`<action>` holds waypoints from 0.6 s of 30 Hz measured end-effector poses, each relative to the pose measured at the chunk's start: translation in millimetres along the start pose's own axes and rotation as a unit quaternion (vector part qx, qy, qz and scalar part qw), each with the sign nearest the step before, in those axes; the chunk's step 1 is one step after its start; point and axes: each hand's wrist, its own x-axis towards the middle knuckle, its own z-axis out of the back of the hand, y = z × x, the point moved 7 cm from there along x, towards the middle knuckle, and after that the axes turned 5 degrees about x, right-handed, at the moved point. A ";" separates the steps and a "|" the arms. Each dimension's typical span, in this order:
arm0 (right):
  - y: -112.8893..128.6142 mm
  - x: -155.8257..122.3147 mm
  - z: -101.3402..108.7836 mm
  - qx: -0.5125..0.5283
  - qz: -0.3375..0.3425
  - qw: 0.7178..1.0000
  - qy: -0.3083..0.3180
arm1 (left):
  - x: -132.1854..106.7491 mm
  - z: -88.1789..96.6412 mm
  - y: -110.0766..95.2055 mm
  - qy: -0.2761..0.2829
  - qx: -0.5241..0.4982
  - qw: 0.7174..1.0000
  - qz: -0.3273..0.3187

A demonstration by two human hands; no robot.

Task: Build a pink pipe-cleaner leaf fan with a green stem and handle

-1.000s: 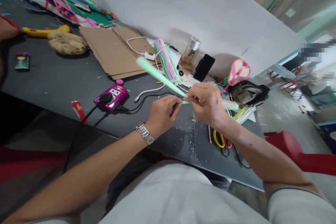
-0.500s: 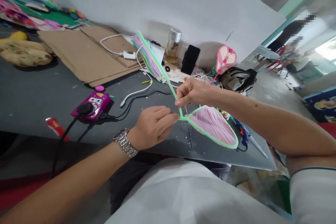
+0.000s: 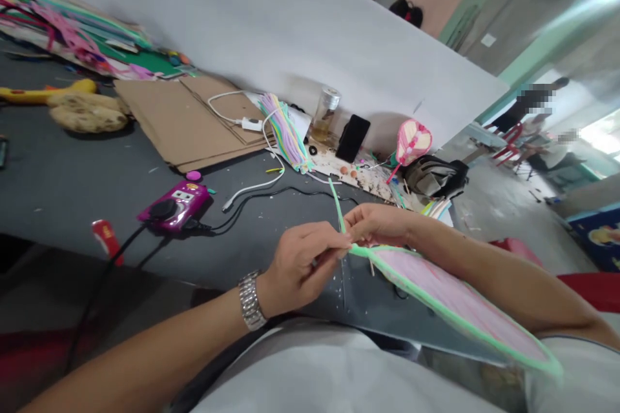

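A pink, petal-shaped piece [image 3: 450,290] with a fuzzy light-green border reaches from my fingertips toward the lower right, above the table. My left hand [image 3: 303,268], with a metal watch on its wrist, is closed in a pinch on the narrow end of that piece. Right beside it, my right hand [image 3: 380,222] pinches a light-green pipe cleaner [image 3: 335,197] at the same joint. The strip's free end sticks up past my fingers. Both sets of fingertips meet and partly hide the joint.
A purple power strip [image 3: 177,206] with black cords and a red-handled tool [image 3: 106,240] lie at left. Behind are cardboard sheets [image 3: 194,122], a pipe-cleaner bundle [image 3: 285,132], a glass bottle [image 3: 325,115], a phone [image 3: 353,139] and a pink heart-shaped piece [image 3: 413,142]. People sit far right.
The pink piece has swung closer to me and looks larger and flatter. Less of the green pipe cleaner rises above my hands. My right hand has come down against the left; the view has shifted.
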 end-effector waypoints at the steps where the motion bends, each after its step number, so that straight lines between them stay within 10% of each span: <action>1: -2.8 -0.5 3.7 0.005 0.003 1.000 -0.003 | 1.3 -2.0 0.9 -0.002 -0.013 1.000 0.013; 5: -9.0 -2.2 30.5 -0.016 0.038 0.998 -0.043 | 5.1 -7.1 5.2 0.012 -0.058 0.996 0.074; 9: 8.7 -12.3 58.2 -0.047 0.254 0.951 -0.171 | 3.3 -9.0 20.2 0.020 -0.130 0.970 0.206; 18: -1.9 7.6 11.4 -0.010 0.404 0.886 -0.229 | 2.6 -2.0 47.9 -0.052 -0.279 0.897 0.340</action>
